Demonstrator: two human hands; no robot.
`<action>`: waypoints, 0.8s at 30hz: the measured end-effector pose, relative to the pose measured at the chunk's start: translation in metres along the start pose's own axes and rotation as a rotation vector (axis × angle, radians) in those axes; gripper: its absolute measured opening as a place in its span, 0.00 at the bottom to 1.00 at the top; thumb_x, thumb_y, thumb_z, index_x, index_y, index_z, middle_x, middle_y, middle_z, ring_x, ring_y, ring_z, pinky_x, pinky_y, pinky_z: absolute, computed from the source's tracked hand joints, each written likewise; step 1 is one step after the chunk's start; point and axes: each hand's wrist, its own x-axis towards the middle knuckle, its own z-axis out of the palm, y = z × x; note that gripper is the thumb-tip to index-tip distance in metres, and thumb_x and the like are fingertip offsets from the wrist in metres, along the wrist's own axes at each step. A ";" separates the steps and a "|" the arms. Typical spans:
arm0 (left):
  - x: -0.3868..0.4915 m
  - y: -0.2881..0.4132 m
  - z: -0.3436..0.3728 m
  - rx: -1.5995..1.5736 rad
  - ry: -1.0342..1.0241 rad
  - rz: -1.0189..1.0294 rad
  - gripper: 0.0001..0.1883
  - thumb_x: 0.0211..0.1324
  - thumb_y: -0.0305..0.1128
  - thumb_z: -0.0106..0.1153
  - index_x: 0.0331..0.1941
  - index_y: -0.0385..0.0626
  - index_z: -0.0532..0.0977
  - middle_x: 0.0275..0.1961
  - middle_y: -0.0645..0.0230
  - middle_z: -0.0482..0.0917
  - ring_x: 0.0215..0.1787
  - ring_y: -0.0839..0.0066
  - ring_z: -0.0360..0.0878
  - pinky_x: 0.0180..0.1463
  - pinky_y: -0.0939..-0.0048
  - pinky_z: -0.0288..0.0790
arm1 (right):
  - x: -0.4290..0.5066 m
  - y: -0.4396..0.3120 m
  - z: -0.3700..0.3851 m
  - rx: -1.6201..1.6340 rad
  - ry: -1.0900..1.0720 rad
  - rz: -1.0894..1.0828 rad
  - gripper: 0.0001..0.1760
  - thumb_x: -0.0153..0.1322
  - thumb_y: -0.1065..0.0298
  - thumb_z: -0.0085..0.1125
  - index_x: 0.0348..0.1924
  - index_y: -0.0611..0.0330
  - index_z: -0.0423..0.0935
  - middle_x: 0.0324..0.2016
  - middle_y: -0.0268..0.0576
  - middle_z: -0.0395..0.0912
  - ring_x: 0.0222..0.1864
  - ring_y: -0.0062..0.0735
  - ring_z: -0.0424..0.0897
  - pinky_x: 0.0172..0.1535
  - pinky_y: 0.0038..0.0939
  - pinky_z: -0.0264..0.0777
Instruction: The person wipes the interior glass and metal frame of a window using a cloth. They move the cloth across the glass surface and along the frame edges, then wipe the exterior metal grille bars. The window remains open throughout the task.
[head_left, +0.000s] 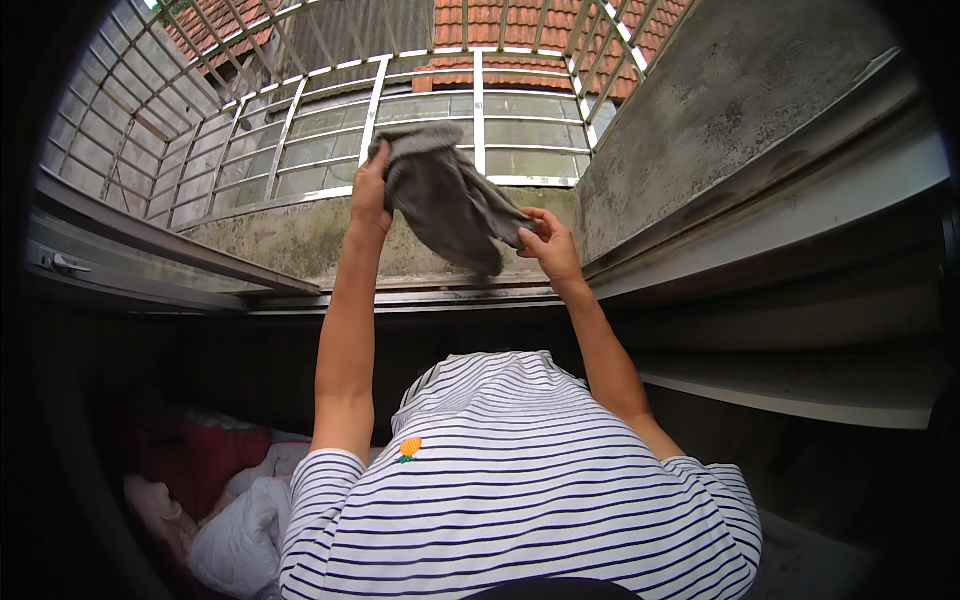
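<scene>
A dark grey cloth (442, 195), perhaps a small garment, hangs between my hands in front of the window opening. My left hand (370, 191) grips its upper left edge, where a lighter, thicker band runs along the top. With thumb and fingers, my right hand (551, 244) pinches a lower corner at the right. The cloth's lower end droops free and is blurred. Both arms reach forward over the window sill (420, 300).
A metal window grille (478, 112) closes off the space beyond, above a stained concrete ledge (285, 244). Window frames flank me, the left one with a handle (66, 263). A rough concrete wall (690, 112) stands at right. Crumpled bedding (240, 532) lies at lower left.
</scene>
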 end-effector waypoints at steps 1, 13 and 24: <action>0.006 0.001 -0.003 -0.128 -0.054 0.045 0.18 0.72 0.40 0.51 0.51 0.36 0.77 0.48 0.59 0.84 0.48 0.66 0.84 0.53 0.65 0.79 | 0.000 0.009 0.002 -0.202 0.076 -0.024 0.23 0.69 0.70 0.65 0.56 0.60 0.73 0.43 0.44 0.79 0.39 0.31 0.81 0.38 0.31 0.79; 0.060 0.012 0.089 -0.331 -0.289 0.031 0.21 0.69 0.46 0.53 0.54 0.40 0.74 0.51 0.60 0.83 0.51 0.64 0.84 0.55 0.61 0.79 | -0.049 0.085 -0.021 -0.984 0.287 -0.271 0.08 0.65 0.72 0.65 0.36 0.60 0.80 0.40 0.45 0.74 0.45 0.48 0.75 0.47 0.41 0.71; 0.121 -0.210 0.103 1.127 -0.287 0.505 0.18 0.52 0.42 0.66 0.40 0.41 0.77 0.41 0.55 0.78 0.45 0.50 0.76 0.50 0.54 0.71 | -0.041 0.081 -0.003 -1.134 0.467 -0.228 0.04 0.64 0.68 0.63 0.31 0.55 0.79 0.35 0.38 0.73 0.40 0.42 0.76 0.42 0.39 0.71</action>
